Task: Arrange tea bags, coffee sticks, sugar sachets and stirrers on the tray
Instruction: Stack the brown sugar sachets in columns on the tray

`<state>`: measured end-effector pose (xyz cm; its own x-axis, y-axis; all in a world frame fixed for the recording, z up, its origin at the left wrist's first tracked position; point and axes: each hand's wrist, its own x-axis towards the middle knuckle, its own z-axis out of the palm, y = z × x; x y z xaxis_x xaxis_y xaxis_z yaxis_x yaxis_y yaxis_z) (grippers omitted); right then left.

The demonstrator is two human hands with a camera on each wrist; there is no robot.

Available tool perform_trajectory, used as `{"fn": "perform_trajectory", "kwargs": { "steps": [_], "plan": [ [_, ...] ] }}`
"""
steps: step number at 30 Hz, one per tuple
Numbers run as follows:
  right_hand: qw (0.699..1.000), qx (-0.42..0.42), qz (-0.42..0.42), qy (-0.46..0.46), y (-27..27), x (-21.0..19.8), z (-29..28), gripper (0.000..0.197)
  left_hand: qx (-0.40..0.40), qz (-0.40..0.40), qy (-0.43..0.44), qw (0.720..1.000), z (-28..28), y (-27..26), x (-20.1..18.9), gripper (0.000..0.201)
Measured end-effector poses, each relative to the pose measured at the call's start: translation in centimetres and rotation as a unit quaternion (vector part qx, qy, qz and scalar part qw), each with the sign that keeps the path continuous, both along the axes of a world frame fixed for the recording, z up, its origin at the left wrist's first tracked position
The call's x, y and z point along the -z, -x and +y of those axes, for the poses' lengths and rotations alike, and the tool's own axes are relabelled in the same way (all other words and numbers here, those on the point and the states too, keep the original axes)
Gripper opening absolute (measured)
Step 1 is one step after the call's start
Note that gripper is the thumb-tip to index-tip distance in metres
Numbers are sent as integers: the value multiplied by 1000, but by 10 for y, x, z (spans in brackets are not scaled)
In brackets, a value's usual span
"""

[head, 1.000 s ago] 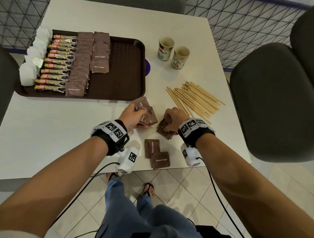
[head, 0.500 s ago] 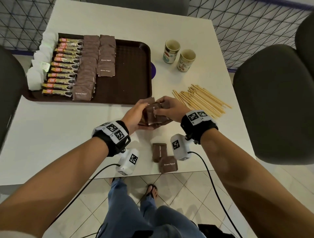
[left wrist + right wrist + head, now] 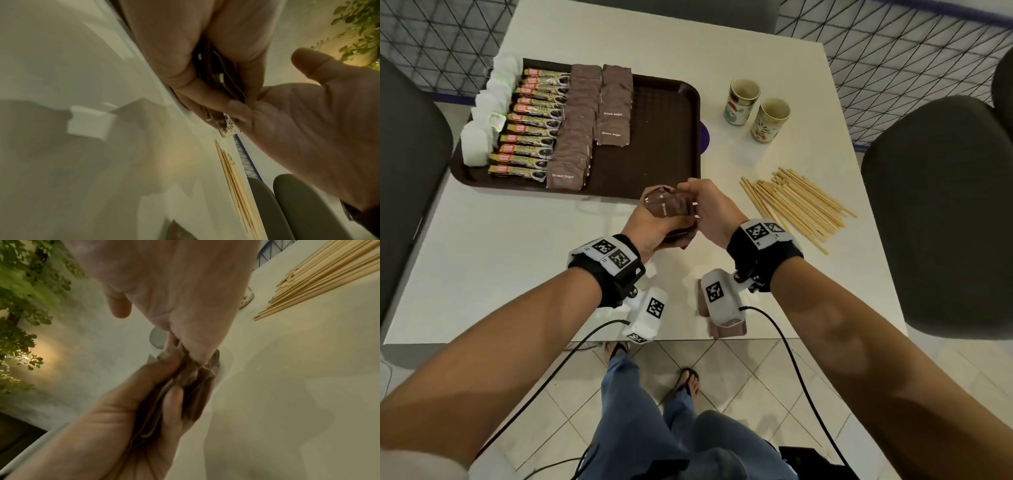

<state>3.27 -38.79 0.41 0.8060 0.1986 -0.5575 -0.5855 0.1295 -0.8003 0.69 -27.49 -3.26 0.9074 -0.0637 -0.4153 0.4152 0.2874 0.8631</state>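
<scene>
1. The left hand [image 3: 650, 222] cups a small stack of brown sugar sachets [image 3: 671, 212] just off the tray's [image 3: 664, 164] near edge, at about 5 o'clock from the tray's middle. Its fingers are curled round the stack from below.
2. The right hand [image 3: 710, 212] meets the stack from the 3 o'clock side; its fingers [image 3: 180, 340] pinch the sachets' top edges, as the right wrist view shows.
3. The sachets look light, thin and limp, with smooth paper faces, so I judge that they slide over one another easily. A hold across the flat faces, thumb above and fingers below, should keep the stack square; a pinch at one corner would let it fan out.
4. On the tray, tea bags [image 3: 479, 137] lie at 9 o'clock, then coffee sticks [image 3: 530, 126], then two columns of sugar sachets [image 3: 613, 116]; the second column is short, and the right part is bare.
5. More sachets [image 3: 726, 329] lie on the bench [image 3: 482, 257] at its near edge, partly hidden by the right wrist camera.
6. Wooden stirrers [image 3: 794, 202] lie loose at 3 o'clock from the hands. They look stiff and light, best gathered as a bundle at mid-length.
</scene>
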Motion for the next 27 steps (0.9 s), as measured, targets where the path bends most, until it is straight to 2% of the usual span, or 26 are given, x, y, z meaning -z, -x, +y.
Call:
{"fn": "perform_trajectory", "kwargs": {
  "steps": [1,3,4,5,7,9,10,12,16,20,23,25,27],
  "plan": [
    [999,-25,-19,14,2,1,-3,18,-5,3,-5,1000,1,1,1,54],
    [986,-112,-79,95,5,4,-13,40,-10,5,-28,1000,4,4,4,52],
    [966,-165,-113,165,7,4,-20,50,-15,5,-45,999,6,6,5,50],
    [931,-225,-146,246,10,7,-27,55,-23,6,-60,998,8,7,6,49],
    [836,-353,-186,375,19,13,-41,58,-42,9,-74,996,11,11,9,48],
    [752,-454,-179,443,31,22,-49,68,-53,9,-75,996,14,14,11,49],
    [723,-485,-172,461,36,27,-51,74,-58,9,-75,996,15,16,12,50],
    [686,-517,-189,475,47,36,-51,82,-68,8,-71,995,15,18,13,51],
    [658,-531,-229,482,57,44,-53,80,-69,2,-59,996,13,25,16,51],
    [663,-525,-209,491,54,38,-56,61,-60,0,-60,996,9,33,14,53],
    [647,-517,-215,517,53,37,-59,44,-46,-1,-61,997,7,38,12,51],
    [664,-488,-214,525,52,39,-60,36,-32,1,-63,998,9,39,11,47],
    [708,-437,-209,515,47,37,-60,35,-26,0,-68,997,12,39,11,42]
  ]
}}
